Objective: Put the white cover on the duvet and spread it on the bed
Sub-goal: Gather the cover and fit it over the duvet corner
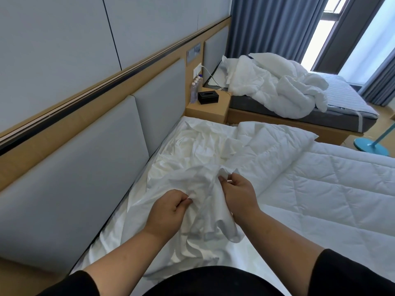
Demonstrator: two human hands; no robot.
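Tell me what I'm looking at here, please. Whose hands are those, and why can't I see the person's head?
The camera sits on the person's head and looks down, so you see only their arms. The left hand and the right hand both pinch a crumpled white cover with curled fingers. It lies on the near bed, beside a quilted duvet. Farther off stand a nightstand with a black tissue box and water bottles, and another bed with rumpled bedding.
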